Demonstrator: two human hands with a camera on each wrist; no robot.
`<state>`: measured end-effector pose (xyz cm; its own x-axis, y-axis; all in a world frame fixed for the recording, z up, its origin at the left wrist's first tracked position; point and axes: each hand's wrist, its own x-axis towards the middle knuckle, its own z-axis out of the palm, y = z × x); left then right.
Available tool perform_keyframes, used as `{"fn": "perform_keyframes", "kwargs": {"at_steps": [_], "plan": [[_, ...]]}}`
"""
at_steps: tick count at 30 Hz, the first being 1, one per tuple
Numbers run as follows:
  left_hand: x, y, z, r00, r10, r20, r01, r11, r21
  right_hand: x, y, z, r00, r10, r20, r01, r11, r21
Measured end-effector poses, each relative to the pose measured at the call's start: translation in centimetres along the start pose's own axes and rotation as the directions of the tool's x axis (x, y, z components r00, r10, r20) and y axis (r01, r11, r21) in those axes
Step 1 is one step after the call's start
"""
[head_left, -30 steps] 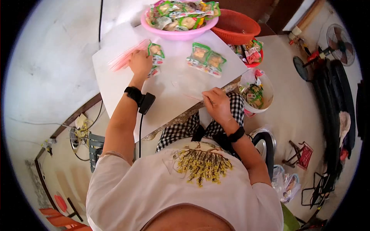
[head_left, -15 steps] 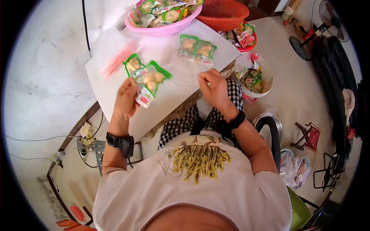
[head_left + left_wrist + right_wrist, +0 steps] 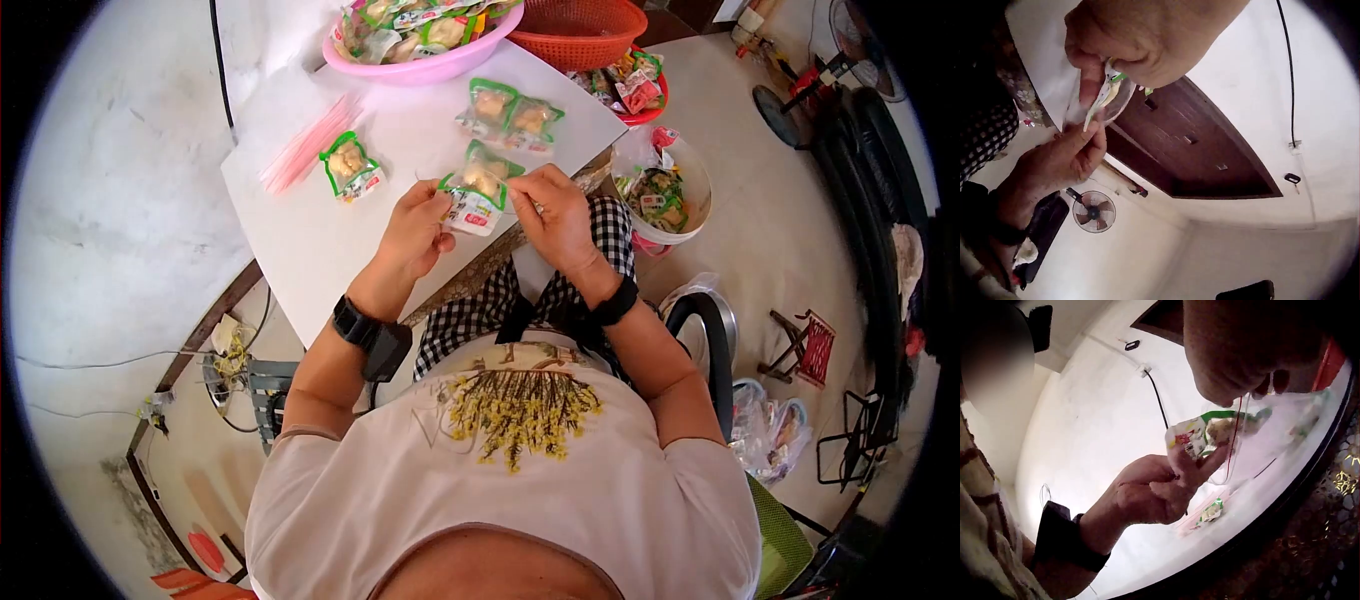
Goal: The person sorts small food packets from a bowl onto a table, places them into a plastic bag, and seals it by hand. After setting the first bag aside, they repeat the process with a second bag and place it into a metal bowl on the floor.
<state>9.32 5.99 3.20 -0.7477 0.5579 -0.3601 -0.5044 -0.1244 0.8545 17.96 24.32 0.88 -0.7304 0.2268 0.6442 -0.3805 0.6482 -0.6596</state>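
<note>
Near the table's front edge, my left hand (image 3: pixel 415 230) grips a green-edged snack packet (image 3: pixel 474 200) by its side, pale food showing through its window. My right hand (image 3: pixel 555 222) is at the packet's other side, thumb and fingertips together. In the right wrist view a clear plastic bag (image 3: pixel 1230 459) with a thin red line hangs from the right hand's fingers, and the packet overlaps it. Another packet (image 3: pixel 350 165) lies on the white table at the left. Two more packets (image 3: pixel 510 112) lie side by side behind my hands.
A fanned stack of thin pinkish bags (image 3: pixel 308 145) is at the table's left. A pink basin (image 3: pixel 420 70) full of packets stands at the back, beside a red basket (image 3: pixel 580 35). To the right, a white bucket (image 3: pixel 692 210) and a red basin (image 3: pixel 655 108) hold packets.
My left hand let go of the stack area, picked up a packet from the left and carried it right to my right hand. One packet stays behind at the left.
</note>
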Motion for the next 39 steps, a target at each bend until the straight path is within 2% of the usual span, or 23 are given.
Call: {"fn": "perform_keyframes", "kwargs": {"at_steps": [6, 9, 12, 15, 18, 21, 24, 26, 29, 33, 35, 39], "plan": [[4.0, -0.3, 1.4, 0.999, -0.044, 0.005, 0.044, 0.995, 0.093, -0.1, 0.1, 0.1, 1.0, 0.002, 0.016, -0.002, 1.0, 0.015], [5.6, -0.2, 2.6, 0.997, 0.032, 0.07, -0.039, 0.994, 0.103, 0.0, -0.1, 0.1, 1.0, 0.015, 0.012, -0.015, 1.0, 0.023], [7.1, -0.1, 3.3, 0.998, -0.018, 0.067, 0.009, 0.991, 0.135, -0.1, 0.0, 0.4, 1.0, -0.021, -0.011, 0.021, 0.999, 0.046], [10.3, -1.3, 4.5, 0.999, -0.025, 0.043, 0.029, 0.994, -0.108, -0.1, 0.1, 0.4, 0.999, -0.047, 0.002, 0.046, 0.998, 0.041], [13.0, -2.5, 4.6, 0.998, 0.066, -0.013, -0.066, 0.998, -0.005, -0.5, 0.0, 0.3, 0.998, -0.014, 0.061, 0.013, 1.0, 0.015], [12.4, -2.1, 4.9, 0.973, 0.172, 0.151, -0.166, 0.985, -0.051, -0.8, 0.0, 0.5, 0.996, -0.003, 0.093, 0.003, 1.0, -0.004], [12.8, -3.4, 5.6, 0.915, 0.344, 0.211, -0.253, 0.897, -0.363, -0.9, 0.3, 0.4, 0.996, -0.009, 0.093, 0.01, 1.0, -0.005], [11.7, -3.9, 5.0, 0.946, 0.29, 0.145, -0.233, 0.918, -0.32, -0.8, 0.4, 0.3, 0.996, -0.024, 0.085, 0.026, 1.0, -0.018], [11.0, -4.6, 3.8, 0.978, 0.162, 0.133, -0.126, 0.961, -0.247, -0.8, 0.5, 0.4, 0.997, -0.007, 0.076, 0.007, 1.0, 0.0], [10.8, -3.8, 5.1, 0.997, 0.039, 0.07, -0.024, 0.978, -0.208, -0.8, 0.4, 0.1, 0.995, -0.006, 0.095, 0.009, 1.0, -0.022], [11.1, -3.4, 5.9, 0.993, 0.062, 0.099, -0.039, 0.975, -0.217, -0.9, 0.8, 0.0, 0.994, -0.016, 0.104, 0.025, 0.996, -0.081], [13.1, -4.1, 6.3, 0.965, 0.164, 0.205, -0.113, 0.965, -0.238, -0.8, 0.8, -0.2, 0.997, 0.004, 0.079, 0.001, 0.998, -0.055]]}}
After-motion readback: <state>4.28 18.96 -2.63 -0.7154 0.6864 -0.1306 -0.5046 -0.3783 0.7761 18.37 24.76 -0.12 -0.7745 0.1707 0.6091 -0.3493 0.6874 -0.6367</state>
